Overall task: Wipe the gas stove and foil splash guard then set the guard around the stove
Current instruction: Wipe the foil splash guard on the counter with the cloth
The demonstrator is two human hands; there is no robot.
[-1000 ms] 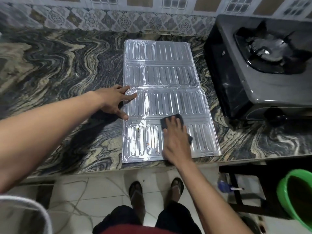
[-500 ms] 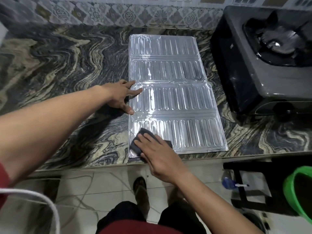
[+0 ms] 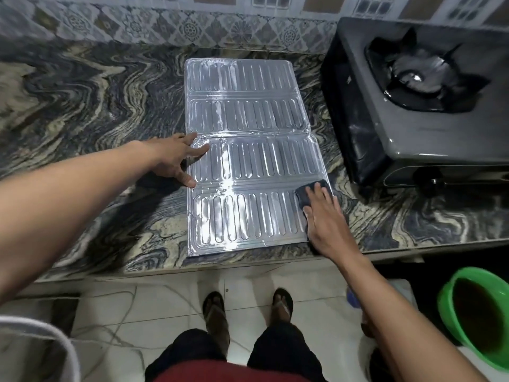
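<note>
The silver ribbed foil splash guard (image 3: 248, 161) lies flat and unfolded on the marbled countertop (image 3: 91, 111). My left hand (image 3: 176, 158) rests on its left edge with straight fingers, holding it down. My right hand (image 3: 325, 224) presses a dark cloth (image 3: 307, 195) flat against the guard's near right corner, with most of the cloth hidden under my palm. The grey single-burner gas stove (image 3: 407, 130) stands to the right of the guard, with a gap between them.
A patterned tile wall (image 3: 165, 26) runs along the back of the counter. A green basin (image 3: 476, 312) sits low at the right, below the counter edge. My feet in sandals stand on the white tiled floor (image 3: 165, 307). A white curved object (image 3: 35, 340) is at bottom left.
My right hand slid the cloth from the guard's near left corner across to its near right corner. My left hand stayed on the left edge. The camera shifted slightly.
</note>
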